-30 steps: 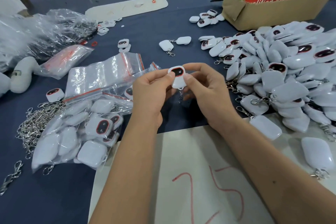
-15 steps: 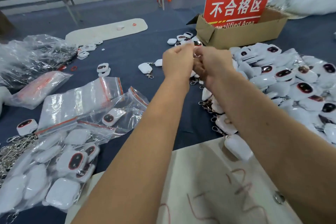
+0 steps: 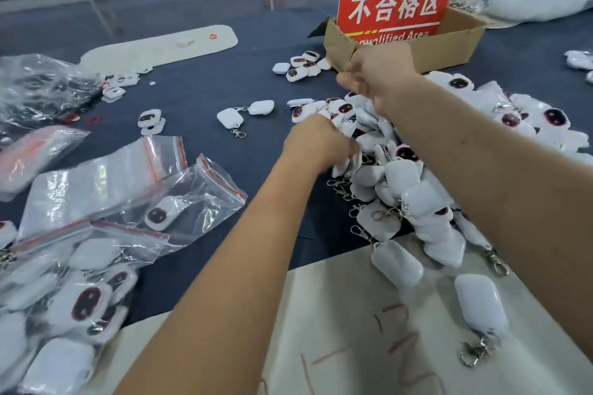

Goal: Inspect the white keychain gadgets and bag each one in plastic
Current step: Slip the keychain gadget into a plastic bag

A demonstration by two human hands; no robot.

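While both curled hands hide their contents, one gadget (image 3: 165,213) lies inside a zip bag (image 3: 192,202).

Both bare forearms were extended forward from the lower edge of the frame toward its centre. The left forearm was run diagonally from the lower left up to the left hand (image 3: 317,141), which was positioned just above the middle of the frame. The back of that hand was turned toward the camera, and its fingers were curled downward and out of sight; whether anything was gripped could not be determined. The right forearm was run from the right edge up and leftward to the right hand (image 3: 378,74), which was held higher, in the upper centre. Its fingers were curled inward, blurred, and its contents could not be made out.
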